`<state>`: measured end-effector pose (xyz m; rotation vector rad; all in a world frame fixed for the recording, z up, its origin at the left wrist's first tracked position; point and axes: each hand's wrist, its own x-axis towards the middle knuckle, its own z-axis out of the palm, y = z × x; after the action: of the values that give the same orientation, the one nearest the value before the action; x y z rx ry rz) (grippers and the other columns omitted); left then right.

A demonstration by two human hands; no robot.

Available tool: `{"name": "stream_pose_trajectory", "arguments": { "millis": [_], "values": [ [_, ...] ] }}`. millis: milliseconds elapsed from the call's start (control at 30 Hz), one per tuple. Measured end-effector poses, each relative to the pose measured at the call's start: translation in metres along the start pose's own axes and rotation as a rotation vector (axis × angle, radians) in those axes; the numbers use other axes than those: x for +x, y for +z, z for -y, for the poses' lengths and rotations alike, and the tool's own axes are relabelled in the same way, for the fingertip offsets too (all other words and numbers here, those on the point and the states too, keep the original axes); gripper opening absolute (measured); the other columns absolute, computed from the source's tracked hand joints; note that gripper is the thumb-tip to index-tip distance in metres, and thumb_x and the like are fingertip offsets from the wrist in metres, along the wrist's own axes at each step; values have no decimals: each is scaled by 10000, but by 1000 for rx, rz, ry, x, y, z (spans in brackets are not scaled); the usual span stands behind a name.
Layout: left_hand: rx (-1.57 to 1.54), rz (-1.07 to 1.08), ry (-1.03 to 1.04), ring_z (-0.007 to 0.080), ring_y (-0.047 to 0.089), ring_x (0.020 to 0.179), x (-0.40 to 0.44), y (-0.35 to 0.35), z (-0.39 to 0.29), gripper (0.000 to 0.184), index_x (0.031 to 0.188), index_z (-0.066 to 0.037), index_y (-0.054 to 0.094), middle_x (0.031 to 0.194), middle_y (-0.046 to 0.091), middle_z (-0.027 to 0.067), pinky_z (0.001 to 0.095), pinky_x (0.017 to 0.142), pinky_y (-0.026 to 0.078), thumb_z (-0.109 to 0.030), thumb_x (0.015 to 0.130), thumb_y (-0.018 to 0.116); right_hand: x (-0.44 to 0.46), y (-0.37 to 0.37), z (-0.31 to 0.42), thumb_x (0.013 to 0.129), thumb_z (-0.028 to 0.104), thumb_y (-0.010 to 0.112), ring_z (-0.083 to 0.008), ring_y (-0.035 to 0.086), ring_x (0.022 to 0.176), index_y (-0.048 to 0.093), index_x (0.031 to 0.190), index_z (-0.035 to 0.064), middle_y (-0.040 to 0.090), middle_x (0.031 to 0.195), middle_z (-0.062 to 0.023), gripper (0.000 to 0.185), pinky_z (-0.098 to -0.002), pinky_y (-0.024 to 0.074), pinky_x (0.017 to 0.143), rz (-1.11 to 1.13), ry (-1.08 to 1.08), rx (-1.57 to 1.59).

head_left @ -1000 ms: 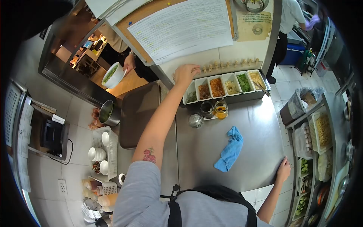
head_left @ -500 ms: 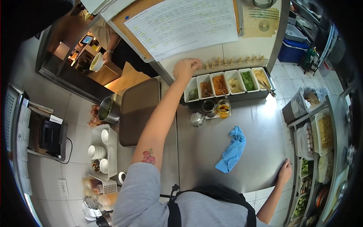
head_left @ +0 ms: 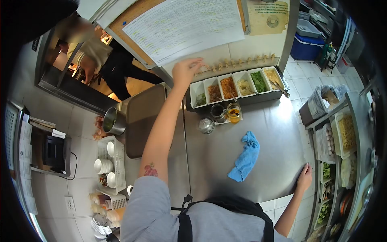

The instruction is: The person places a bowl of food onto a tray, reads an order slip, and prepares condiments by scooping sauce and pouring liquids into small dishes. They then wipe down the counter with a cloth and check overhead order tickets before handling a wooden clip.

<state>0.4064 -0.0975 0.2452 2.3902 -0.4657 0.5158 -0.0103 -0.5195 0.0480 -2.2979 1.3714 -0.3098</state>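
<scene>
My left hand (head_left: 187,72) is stretched forward beside a row of small wooden clothespins (head_left: 226,63) on a clear rail. Its fingers extend toward the left end of that row, and I see nothing held in them. Below the rail stand white containers of toppings (head_left: 229,88), among them chopped greens and a reddish crumbly filling. At the counter's right edge, my right hand (head_left: 305,177) is curled around the rim of the steel counter (head_left: 278,141). A crumpled blue cloth (head_left: 245,157) lies on the counter between my hands.
Two glass jars (head_left: 234,113) and a foil-like ball (head_left: 206,126) sit in front of the containers. Left are a brown tray (head_left: 145,121), a metal pot (head_left: 114,121) and a basket of white cups (head_left: 119,161). Another person (head_left: 92,56) stands beyond the opening.
My left hand has shifted slightly along the clothespin rail as the view moved a little. The other person has bent over, and the bowl in their hand is out of sight. My right hand stays put.
</scene>
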Motion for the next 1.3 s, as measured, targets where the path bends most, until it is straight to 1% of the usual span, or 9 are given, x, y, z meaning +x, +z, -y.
{"name": "stream_pose_trajectory", "arguments": {
  "millis": [133,233,333,500,733,900,933,1000,1300],
  "values": [
    [-300,30,-200,21,592,636,-48,-39,-52,284,1099,-102,722,789,729,19,191,585,438,-192,830,735,1,14,-2,952,238,572,-265,618,1038,675,1108,47,674,1094,-119,268,-371,455,923,-293,-275,275],
    [-506,-21,-187,-7,558,666,-89,-59,-94,365,1172,-60,679,808,713,10,167,605,437,-109,818,751,-45,-7,128,902,99,619,-219,630,1019,663,1120,29,681,1060,-118,233,-331,480,898,15,-445,684],
    [-641,37,-153,8,579,686,-119,-72,-120,400,1212,-29,646,829,715,17,172,628,460,-105,831,745,-95,-23,240,784,-6,707,-225,626,1047,601,1209,5,656,1141,-132,438,-331,485,911,181,-923,812],
    [-691,111,-171,62,632,789,-147,-95,-141,416,1247,16,601,875,710,50,213,755,503,-16,846,705,-130,-34,328,741,47,769,-278,629,879,659,1117,55,676,980,-112,391,-340,505,771,102,-1233,967],
    [-654,260,-179,63,633,811,-150,-93,-128,432,1267,7,585,877,709,43,203,729,501,-30,849,692,-134,-8,315,766,74,763,-282,632,755,673,1092,50,689,907,-111,339,-355,505,669,233,-1126,865],
    [-216,207,51,87,656,805,-96,-70,-111,409,1229,-74,625,882,715,54,238,700,513,-65,827,704,-112,22,285,725,162,821,-265,643,882,386,1423,80,611,1211,-162,827,-337,522,737,396,-909,808],
    [-351,136,99,195,693,755,-77,-52,-88,292,1089,-78,668,837,711,85,301,672,525,-113,803,716,-108,27,271,716,177,831,-262,642,910,309,1477,87,581,1274,-172,928,-337,525,759,415,-861,771],
    [-195,149,155,207,701,762,-42,-37,-59,204,991,-74,657,829,714,77,312,661,520,-105,796,708,-96,54,230,716,168,830,-261,623,957,202,1515,100,511,1355,-181,1019,-353,515,819,481,-762,719],
    [147,270,203,193,712,778,20,15,5,79,759,-98,566,755,712,11,311,621,507,-53,786,626,-67,45,67,851,43,684,-123,569,824,352,1467,88,583,1194,-97,701,-253,486,722,179,-383,692]
  ]
}}
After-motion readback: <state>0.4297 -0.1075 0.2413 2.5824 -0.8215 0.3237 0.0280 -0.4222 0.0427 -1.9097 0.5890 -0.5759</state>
